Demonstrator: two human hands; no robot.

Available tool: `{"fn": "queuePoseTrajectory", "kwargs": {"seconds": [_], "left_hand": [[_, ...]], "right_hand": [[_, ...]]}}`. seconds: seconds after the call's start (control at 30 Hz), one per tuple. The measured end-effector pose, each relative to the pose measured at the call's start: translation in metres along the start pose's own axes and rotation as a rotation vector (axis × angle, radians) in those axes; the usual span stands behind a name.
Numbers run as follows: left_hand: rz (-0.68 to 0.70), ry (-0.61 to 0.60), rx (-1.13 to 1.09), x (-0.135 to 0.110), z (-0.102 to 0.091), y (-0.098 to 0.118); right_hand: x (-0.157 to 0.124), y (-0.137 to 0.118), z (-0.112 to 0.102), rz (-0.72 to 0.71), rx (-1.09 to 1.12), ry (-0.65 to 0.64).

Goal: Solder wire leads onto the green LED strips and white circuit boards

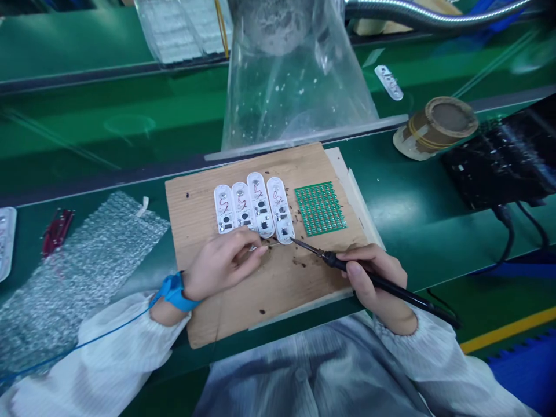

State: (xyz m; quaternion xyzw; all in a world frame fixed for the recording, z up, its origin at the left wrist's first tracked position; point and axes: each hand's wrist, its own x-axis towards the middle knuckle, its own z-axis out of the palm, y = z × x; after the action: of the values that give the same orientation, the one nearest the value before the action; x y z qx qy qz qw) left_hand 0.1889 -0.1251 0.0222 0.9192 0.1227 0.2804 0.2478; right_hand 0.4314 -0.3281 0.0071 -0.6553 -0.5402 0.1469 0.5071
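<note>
My right hand (pixel 377 275) grips a black-handled soldering iron (pixel 332 259), its tip at the lower end of the rightmost white oval casing (pixel 280 208). Between the fingertips of my left hand (pixel 228 255) is a thin solder wire (pixel 273 244) that runs to the same spot. Three more white casings stand in a row to the left, one of them being a casing (pixel 260 202) set slightly higher. Small boards and red wires show inside them. My left fingers cover the lower ends of some. A green circuit board panel (pixel 320 208) lies right of the casings.
Everything rests on a wooden board (pixel 234 315) with dark burn specks. Bubble wrap (pixel 87 278) and red wires (pixel 58 231) lie left. A round tub (pixel 436 127) and a black box (pixel 504 153) stand right. A clear plastic hood (pixel 299 87) hangs behind. A blue wrist strap cord (pixel 117 333) trails left.
</note>
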Motion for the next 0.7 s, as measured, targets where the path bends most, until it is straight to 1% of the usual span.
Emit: {"fn": "queuePoseTrajectory", "kwargs": {"seconds": [0.1,0.3,0.47,0.6,0.7], "left_hand": [[-0.008,-0.011,-0.01,0.0003,-0.0011,0.0011],[-0.009,-0.019,-0.019,0.0023,-0.0014,0.0017],[0.006,0.005,-0.038,0.0023,0.0005,0.0002],[-0.003,-0.001,-0.029,0.001,-0.0001,0.0007],[0.0,-0.001,-0.017,-0.0002,-0.0008,0.001]], "right_hand": [[0.0003,-0.0003,0.0,-0.006,-0.003,0.008],[-0.0033,0.0029,-0.0021,0.045,0.017,0.012],[-0.004,0.0033,-0.0021,0.027,0.022,-0.012],[-0.006,0.0039,-0.0025,0.042,0.023,0.01],[-0.0049,0.0034,-0.0023,0.021,0.017,0.014]]}}
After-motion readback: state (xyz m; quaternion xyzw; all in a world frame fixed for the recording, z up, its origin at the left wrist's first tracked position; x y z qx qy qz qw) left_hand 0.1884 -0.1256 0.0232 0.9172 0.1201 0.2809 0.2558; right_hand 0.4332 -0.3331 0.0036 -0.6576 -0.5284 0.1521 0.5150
